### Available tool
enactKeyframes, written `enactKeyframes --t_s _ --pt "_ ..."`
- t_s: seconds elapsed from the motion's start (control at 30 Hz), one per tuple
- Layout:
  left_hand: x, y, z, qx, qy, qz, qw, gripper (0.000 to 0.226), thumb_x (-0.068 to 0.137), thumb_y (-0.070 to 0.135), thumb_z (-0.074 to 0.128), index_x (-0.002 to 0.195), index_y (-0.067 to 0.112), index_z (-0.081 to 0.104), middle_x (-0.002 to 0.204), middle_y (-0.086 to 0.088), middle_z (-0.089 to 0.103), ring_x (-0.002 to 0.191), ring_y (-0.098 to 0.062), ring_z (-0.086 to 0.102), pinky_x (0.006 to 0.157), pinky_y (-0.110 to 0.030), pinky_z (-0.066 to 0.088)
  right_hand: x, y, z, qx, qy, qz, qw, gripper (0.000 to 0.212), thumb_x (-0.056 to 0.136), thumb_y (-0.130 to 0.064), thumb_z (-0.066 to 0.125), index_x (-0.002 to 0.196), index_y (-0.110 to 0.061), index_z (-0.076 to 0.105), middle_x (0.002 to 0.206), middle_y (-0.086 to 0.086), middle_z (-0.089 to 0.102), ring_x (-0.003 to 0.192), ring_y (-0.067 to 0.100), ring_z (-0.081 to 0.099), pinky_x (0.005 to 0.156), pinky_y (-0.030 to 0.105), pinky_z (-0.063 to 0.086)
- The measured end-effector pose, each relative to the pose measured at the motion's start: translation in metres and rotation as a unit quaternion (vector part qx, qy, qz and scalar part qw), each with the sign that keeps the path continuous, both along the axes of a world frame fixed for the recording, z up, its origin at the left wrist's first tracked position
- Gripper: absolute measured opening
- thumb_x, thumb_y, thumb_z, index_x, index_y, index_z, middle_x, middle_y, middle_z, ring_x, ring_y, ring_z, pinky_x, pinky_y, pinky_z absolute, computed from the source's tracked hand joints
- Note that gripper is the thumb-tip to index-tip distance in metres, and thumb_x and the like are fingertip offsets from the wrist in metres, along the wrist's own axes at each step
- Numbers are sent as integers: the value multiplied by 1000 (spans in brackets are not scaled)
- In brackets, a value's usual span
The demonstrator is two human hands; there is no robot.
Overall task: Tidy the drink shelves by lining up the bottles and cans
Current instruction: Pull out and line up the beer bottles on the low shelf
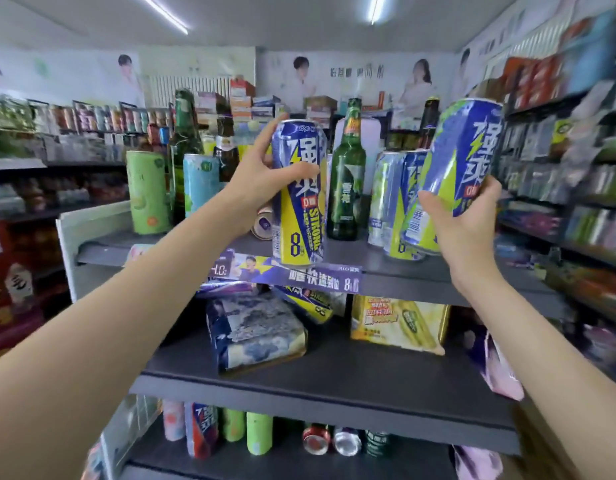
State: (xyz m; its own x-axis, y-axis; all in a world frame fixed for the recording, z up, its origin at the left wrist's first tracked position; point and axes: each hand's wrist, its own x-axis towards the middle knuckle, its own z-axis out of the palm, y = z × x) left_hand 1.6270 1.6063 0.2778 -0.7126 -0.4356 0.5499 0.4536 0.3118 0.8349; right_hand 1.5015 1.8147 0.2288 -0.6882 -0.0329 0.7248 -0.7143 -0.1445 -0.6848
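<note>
My left hand (261, 178) grips a tall blue-and-yellow can (299, 202) that stands upright near the front edge of the top shelf (420, 271). My right hand (462, 223) holds a second blue-and-yellow can (462, 157), lifted off the shelf and tilted to the right. Behind it two more cans of the same kind (391, 202) stand on the shelf. A green glass bottle (346, 181) stands between the two held cans. At the left stand a green can (148, 192), a light blue can (200, 183) and dark bottles (183, 147). A small can (263, 223) lies on its side behind my left hand.
The middle shelf (334, 379) carries a blue-grey multipack (258, 334), a yellow pack (400, 323) and a toppled blue-and-yellow can (310, 303). The bottom shelf holds several cans (258, 433), some lying down. Stocked aisles run along both sides.
</note>
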Motion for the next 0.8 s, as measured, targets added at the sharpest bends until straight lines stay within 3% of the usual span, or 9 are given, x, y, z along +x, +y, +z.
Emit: enactKeyframes --t_s 0.1,0.2,0.33,0.43,0.5,0.6,0.7,0.8 --pt "-30 9 1 -37 -6 31 999 85 74 5 74 142 31 29 105 4 66 80 -6 65 70 -23 55 -4 9 5 32 -1 18 999 64 81 -13 71 130 -12 29 114 -7 53 89 -13 54 70 -5 38" --pt "-54 6 -6 -100 -21 85 991 92 71 11 79 142 35 27 128 1 56 98 -12 64 84 -32 54 -1 7 5 88 11 27 996 76 76 -14 76 134 -15 28 119 -4 52 96 1 55 70 -3 39" --pt "-64 -5 -9 -94 -17 125 988 96 68 16 82 144 36 26 138 3 49 109 -19 60 94 -45 50 5 -17 5 148 25 27 988 81 72 -15 79 135 -16 27 126 -1 49 110 10 49 95 23 39" --pt "-68 -16 -10 -118 -29 171 978 91 74 19 77 146 32 22 147 3 36 125 -21 47 99 -39 44 -2 -47 5 188 -1 22 982 96 72 -18 79 144 -13 17 139 1 42 124 17 43 106 31 34" --pt "-71 -24 -11 -125 -35 206 970 90 77 26 74 147 31 18 151 1 32 132 -22 40 95 -33 41 -11 -66 7 197 -22 15 980 102 69 -19 81 145 -13 13 140 5 41 129 22 42 108 41 35" --pt "-76 -31 -15 -145 -34 235 960 91 78 30 73 148 28 14 148 -2 36 132 -24 39 96 -35 41 -18 -86 8 225 -54 1 973 105 71 -19 80 148 -12 8 144 6 36 134 24 35 110 39 32" --pt "-79 -33 -17 -163 -35 211 963 98 77 28 75 148 29 8 152 -1 30 137 -22 32 100 -38 38 -23 -101 5 231 -73 -9 970 105 73 -18 79 148 -14 5 143 6 37 133 24 35 109 38 33" --pt "-71 -41 -25 -185 -76 174 964 108 75 20 77 149 27 -3 152 -1 29 134 -23 37 100 -37 38 -23 -110 5 231 -84 -21 969 103 76 -18 77 148 -12 3 146 7 33 135 24 33 110 38 30"
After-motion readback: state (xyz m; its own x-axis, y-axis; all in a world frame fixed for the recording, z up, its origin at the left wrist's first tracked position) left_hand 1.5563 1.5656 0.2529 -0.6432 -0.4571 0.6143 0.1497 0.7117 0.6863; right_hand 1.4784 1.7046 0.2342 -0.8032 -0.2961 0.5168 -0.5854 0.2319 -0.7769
